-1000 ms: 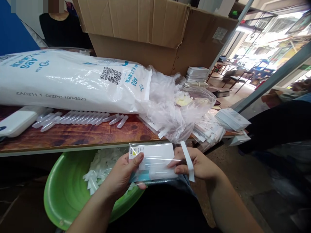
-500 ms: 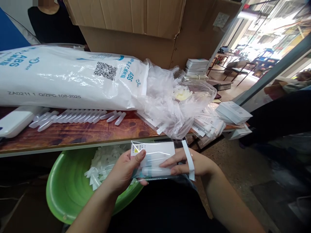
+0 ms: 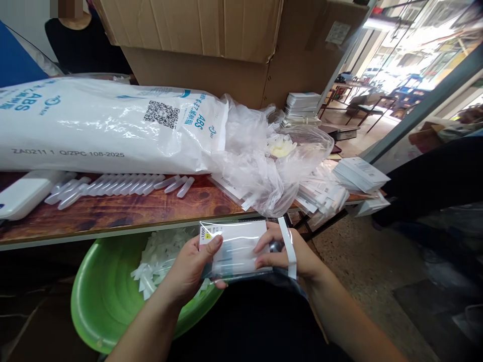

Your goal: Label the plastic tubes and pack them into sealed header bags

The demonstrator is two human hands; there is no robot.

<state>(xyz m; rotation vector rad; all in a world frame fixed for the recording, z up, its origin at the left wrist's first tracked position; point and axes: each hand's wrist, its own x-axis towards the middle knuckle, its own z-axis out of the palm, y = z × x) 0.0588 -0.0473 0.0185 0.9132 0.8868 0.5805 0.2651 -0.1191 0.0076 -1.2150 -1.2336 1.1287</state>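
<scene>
Head view, findings as observed at my station; places are given relative to the green basin (image 3: pixel 90 301):

1. Clear packet (image 3: pixel 237 241): held level over the basin's right side and reaching past its rim. Inside are a white card (image 3: pixel 247 232) printed "1,000" at its left end and a translucent piece (image 3: pixel 234 267).
2. My left hand (image 3: pixel 194 264): grasping the packet's left end, thumb pressed on top, fingers beneath, above the basin's right part.
3. My right hand (image 3: pixel 296 251): right of the basin, thumb and forefinger extended under the clear film beside the translucent piece; whether they pinch it, I cannot tell. A white strip (image 3: pixel 289 249) at the packet's end crosses this hand.
4. Basin contents: a heap of whitish pieces (image 3: pixel 162 254).
5. Wooden table (image 3: pixel 181 208): beyond the basin, bearing a row of translucent tubes (image 3: pixel 128 184) and, farther back, a white sack (image 3: pixel 94 125) marked "ABS".
6. Crumpled plastic bag (image 3: pixel 260 166): beyond the basin and to its right.
</scene>
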